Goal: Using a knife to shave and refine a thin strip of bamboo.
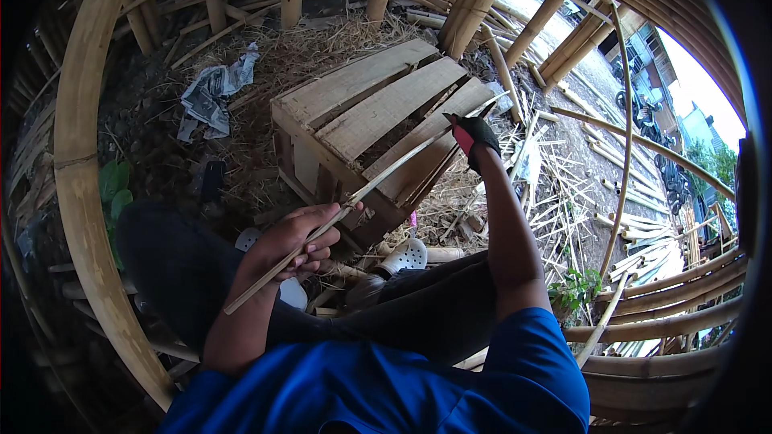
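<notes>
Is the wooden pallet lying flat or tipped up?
Flat: the wooden pallet rests on the straw-covered ground, slats facing up.

Straw-strewn dirt ground under a wooden pallet crate, crumpled newspaper, scattered bamboo offcuts.

Blade beyond gloved right hand unclear

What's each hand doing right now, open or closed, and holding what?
Left hand: bare, closed around the thin bamboo strip.
Right hand: in a black and red glove, closed at the strip's far end; whether it holds anything else cannot be told.
</notes>
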Available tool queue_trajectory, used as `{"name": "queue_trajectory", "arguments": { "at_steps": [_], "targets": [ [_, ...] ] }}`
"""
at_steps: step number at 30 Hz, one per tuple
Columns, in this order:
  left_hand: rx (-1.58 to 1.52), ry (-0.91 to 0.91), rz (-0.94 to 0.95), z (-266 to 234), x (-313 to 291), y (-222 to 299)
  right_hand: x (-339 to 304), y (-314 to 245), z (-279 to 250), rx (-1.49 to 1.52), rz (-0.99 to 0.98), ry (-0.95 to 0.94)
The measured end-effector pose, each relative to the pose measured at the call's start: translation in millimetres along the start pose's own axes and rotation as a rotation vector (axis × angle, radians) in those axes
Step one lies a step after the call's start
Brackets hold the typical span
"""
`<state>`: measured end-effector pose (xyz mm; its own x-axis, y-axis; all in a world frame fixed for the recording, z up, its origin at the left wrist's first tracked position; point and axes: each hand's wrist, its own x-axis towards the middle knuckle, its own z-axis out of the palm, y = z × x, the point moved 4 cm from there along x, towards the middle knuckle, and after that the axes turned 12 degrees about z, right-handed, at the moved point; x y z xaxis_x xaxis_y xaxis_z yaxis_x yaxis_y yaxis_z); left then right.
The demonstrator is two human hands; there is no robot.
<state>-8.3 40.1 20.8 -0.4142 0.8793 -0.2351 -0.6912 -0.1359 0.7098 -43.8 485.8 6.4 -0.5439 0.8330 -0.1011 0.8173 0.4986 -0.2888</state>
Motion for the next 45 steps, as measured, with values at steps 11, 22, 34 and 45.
{"name": "queue_trajectory", "arguments": {
  "at_steps": [11, 22, 34, 45],
  "targets": [
    [0.046, -0.021, -0.010, 2, 3, -1, -16, 17, 5, 0.205, -0.028, -0.163],
    [0.020, -0.010, 0.008, -2, 1, -1, -116, -41, 11, -0.097, -0.326, -0.016],
    [-0.054, 0.078, 0.002, -4, 13, -16, -158, -52, -10, -0.068, -0.344, -0.024],
    [-0.261, -0.044, 0.018, -6, -12, 4, -109, -17, -1, -0.009, -0.236, -0.064]
  ]
}}
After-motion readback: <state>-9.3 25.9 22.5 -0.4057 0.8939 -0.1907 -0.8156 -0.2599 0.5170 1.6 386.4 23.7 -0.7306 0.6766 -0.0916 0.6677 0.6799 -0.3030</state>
